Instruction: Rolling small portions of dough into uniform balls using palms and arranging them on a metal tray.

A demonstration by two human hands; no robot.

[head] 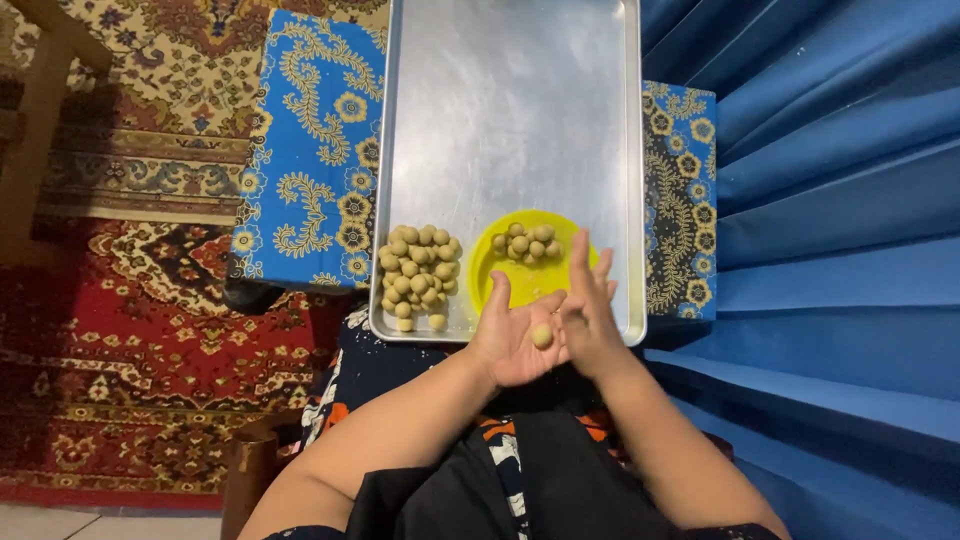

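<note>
The left hand (512,345) lies palm up just in front of the near edge of the metal tray (520,110), its fingers loosely spread and slightly curled. A single small dough ball (542,336) rests on the palm near the base of the fingers. The ball is round, so it has no long axis and points no particular way. The right hand (590,310) stands edge-on beside it, fingers straight, held together and pointing away from the person toward the far edge of the tray; its palm faces the left palm and touches or nearly touches the ball. Neither hand is closed around the ball; it sits between the two open palms.

The tray is rectangular, its long axis running away from the person, and it rests on a tabletop covered with a blue patterned cloth (310,150). At the tray's near left corner sits a heap of finished dough balls (418,272), touching one another. Just right of the heap, along the near edge, is a round yellow plate (500,265) carrying a smaller cluster of balls (527,242) at its far side; the right hand's fingertips overlap the plate's right part in view. The far portion of the tray is bare metal.

A patterned red carpet (130,330) covers the floor to the left; blue fabric folds (830,200) fill the right.
</note>
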